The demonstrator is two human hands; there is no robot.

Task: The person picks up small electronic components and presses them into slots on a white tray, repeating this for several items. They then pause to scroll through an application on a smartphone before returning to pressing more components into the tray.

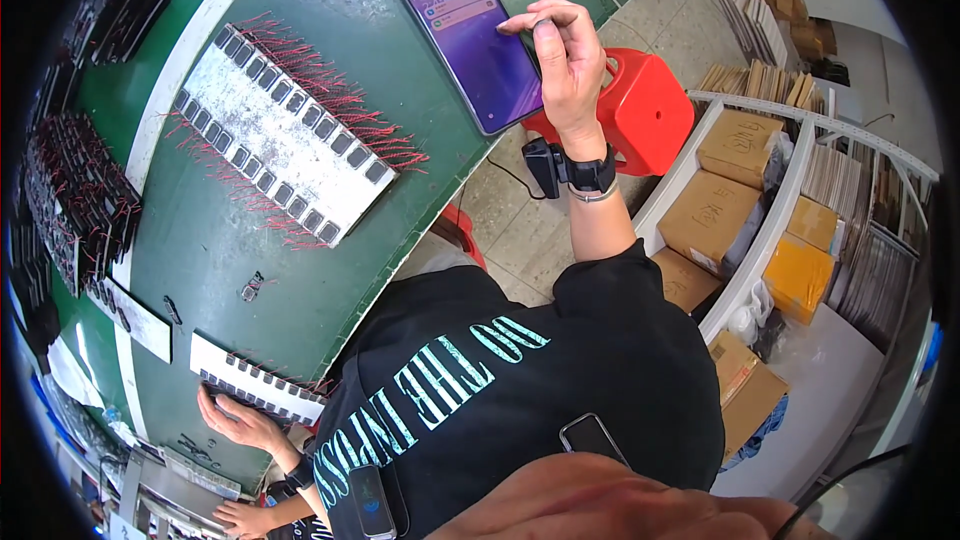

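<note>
My right hand (pixel 566 65) is raised over a large smartphone (pixel 472 45) lying on the green table. Its index finger points at the lit purple screen; whether it touches the glass I cannot tell. Nothing is held in that hand. My left hand (pixel 240 422) rests with outstretched fingers along the near edge of a white board (pixel 255 380) lined with small black rectangular parts and thin red wires. Farther up the table lies a bigger white board (pixel 280 135), with similar black parts along both long edges and red wires fanning out.
Stacks of wired black parts (pixel 80 200) stand at the left. Loose small parts (pixel 252 286) lie on the tabletop. A red stool (pixel 645 112) is beyond the table's edge, and a shelf with cardboard boxes (pixel 710 215) stands right. Another person's hand (pixel 243 519) shows at lower left.
</note>
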